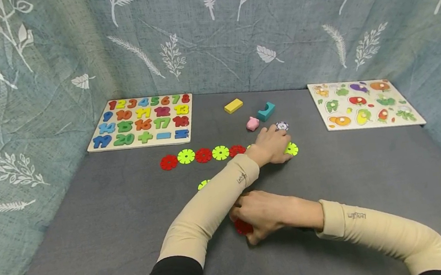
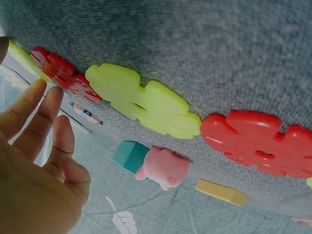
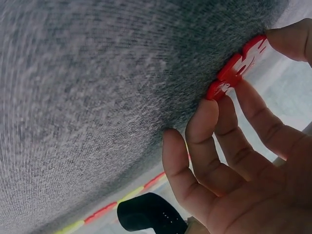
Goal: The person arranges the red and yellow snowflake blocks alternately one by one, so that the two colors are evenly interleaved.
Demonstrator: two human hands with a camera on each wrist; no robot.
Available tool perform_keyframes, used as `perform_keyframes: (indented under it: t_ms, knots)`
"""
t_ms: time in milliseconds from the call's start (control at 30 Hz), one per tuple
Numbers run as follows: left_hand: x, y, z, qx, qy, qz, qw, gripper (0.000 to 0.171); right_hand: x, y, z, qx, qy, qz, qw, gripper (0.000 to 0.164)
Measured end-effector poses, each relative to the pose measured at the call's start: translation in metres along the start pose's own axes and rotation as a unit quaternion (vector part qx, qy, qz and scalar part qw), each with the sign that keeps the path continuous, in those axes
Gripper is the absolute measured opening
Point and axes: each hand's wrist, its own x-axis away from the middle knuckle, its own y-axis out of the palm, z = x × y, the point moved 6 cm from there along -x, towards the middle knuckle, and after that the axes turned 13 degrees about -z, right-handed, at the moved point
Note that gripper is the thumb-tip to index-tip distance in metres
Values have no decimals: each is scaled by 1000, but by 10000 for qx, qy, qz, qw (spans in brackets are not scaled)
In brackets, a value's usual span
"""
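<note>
A row of flower-shaped discs alternates red (image 1: 169,162) and yellow-green across the table. At its right end my left hand (image 1: 272,144) pinches the last yellow-green disc (image 1: 291,148), thumb and fingertips at its edges in the left wrist view. The red disc beside it (image 2: 61,70) lies partly under that hand in the head view. Nearer me, my right hand (image 1: 261,213) holds a red disc (image 3: 239,68) by its edges, thumb on one side and fingertips on the other, close over the tabletop. Another yellow-green disc (image 1: 203,185) is partly hidden by the left sleeve.
Behind the row are a pink pig figure (image 1: 252,123), a teal arch block (image 1: 266,111), a yellow block (image 1: 233,105) and a round chip (image 1: 282,126). A number board (image 1: 188,102) lies back left, a vegetable board (image 1: 328,118) back right. My left forearm passes over the table's middle.
</note>
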Motion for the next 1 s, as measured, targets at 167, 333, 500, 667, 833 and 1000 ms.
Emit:
perform_keyframes:
  t_ms: [167,333,500,667,833,1000]
  knots:
    - [0,0,0,-1,-31,0,10000,56,0,0,-1,39,-5,16,10000,41]
    - [-1,1,1,-83,-65,28,9999,54,0,0,-1,97,-12,-16,10000,41]
    - [-1,1,1,-89,-82,37,9999,55,0,0,-1,184,-58,-23,9998,42]
    - [1,0,1,-96,-82,-2,9999,56,3,-1,-1,247,-121,22,9996,43]
    - [1,-1,1,-120,-83,-12,9999,55,6,0,2,258,-193,5,9995,46]
    - [2,-1,1,-148,-103,-14,9998,55,13,1,5,212,-250,2,9995,48]
